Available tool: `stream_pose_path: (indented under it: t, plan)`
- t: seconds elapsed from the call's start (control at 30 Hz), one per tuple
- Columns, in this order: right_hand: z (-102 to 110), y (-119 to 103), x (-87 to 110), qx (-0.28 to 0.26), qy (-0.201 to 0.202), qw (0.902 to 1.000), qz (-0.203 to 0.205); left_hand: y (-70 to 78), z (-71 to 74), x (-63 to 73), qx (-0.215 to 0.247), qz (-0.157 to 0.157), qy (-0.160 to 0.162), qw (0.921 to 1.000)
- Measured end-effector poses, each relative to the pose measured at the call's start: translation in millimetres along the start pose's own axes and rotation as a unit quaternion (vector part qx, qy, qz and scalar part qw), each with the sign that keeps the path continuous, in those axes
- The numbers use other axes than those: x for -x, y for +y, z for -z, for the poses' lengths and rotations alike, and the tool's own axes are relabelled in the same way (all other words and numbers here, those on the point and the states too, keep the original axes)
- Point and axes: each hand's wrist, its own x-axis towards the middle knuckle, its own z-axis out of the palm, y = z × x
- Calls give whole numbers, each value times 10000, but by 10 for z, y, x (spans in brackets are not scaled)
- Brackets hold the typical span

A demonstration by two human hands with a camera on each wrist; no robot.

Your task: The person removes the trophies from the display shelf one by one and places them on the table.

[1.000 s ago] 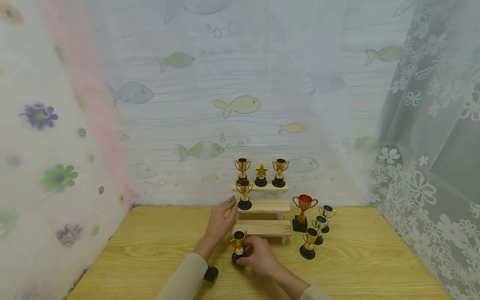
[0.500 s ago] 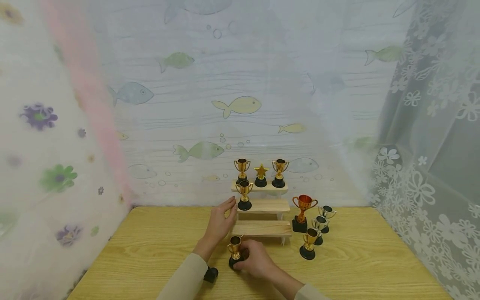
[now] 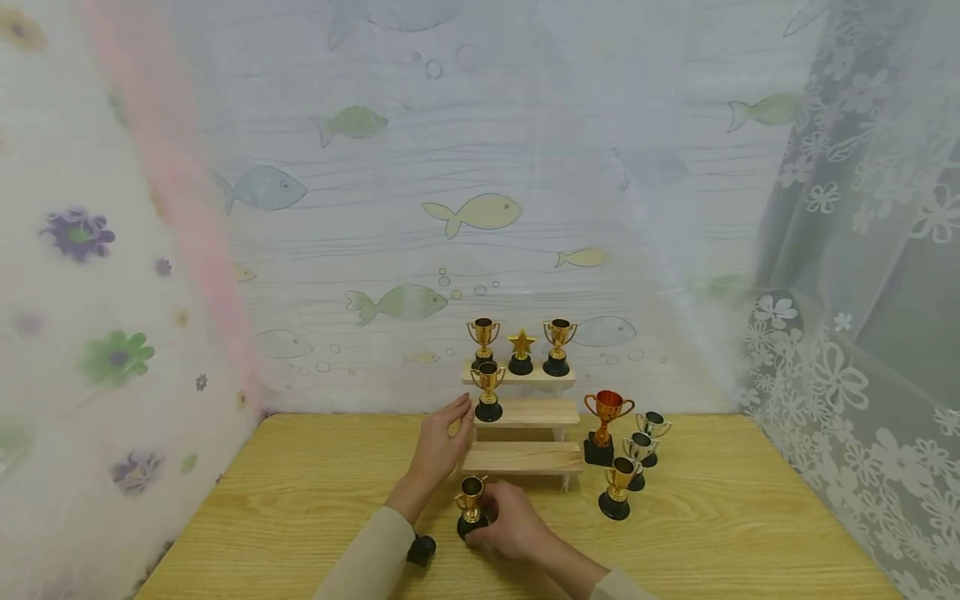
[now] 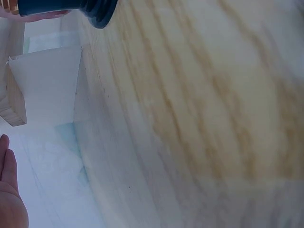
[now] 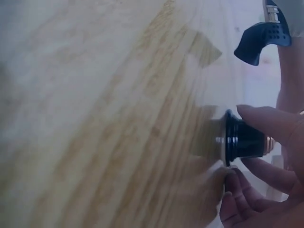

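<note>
In the head view my right hand (image 3: 508,521) pinches a small gold trophy cup (image 3: 471,498) low, at its round black base, in front of the stepped wooden stand (image 3: 525,457). The right wrist view shows thumb and fingers around that black base (image 5: 244,138), close over the tabletop. My left hand (image 3: 442,442) stands at the stand's left side with fingers extended, fingertips right at the middle step beside another gold trophy cup (image 3: 488,390). Part of the left hand (image 4: 8,190) appears at the left wrist view's edge.
Two gold cups and a gold star trophy (image 3: 522,346) stand on the top step. Right of the stand are a reddish-bronze cup (image 3: 604,421), two silver cups (image 3: 640,448) and a gold cup (image 3: 617,492). A black wrist device (image 3: 422,550) sits by the left sleeve.
My right hand has shifted slightly left and nearer with the gold trophy cup, mostly in the first half second. The left hand stays at the stand's side.
</note>
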Motion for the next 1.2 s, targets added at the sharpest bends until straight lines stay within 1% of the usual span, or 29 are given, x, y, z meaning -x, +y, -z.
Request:
stream_pose_path:
  t: [0.13,0.37,0.57,0.73,0.87,1.07,1.2]
  plan:
    - [75,-11,49,13,-56,10000,-76,-3,4,3,18,-6,-12,10000]
    - [288,-39,158,-117,-119,9996,-235,8,18,6,27,7,-46,10000]
    - [448,-74,241,-114,6,9994,-316,18,29,3,87,158,-160,9997]
    - [552,-89,299,-58,119,9995,-291,5,22,-1,109,202,-201,9995]
    - [607,-95,329,-25,268,9993,-251,-15,13,-6,106,180,-193,9996]
    - [731,-136,355,-71,373,9985,-393,-31,4,-11,134,134,-162,9997]
    - [821,-181,362,75,492,9978,-431,-17,5,-1,135,100,-140,9998]
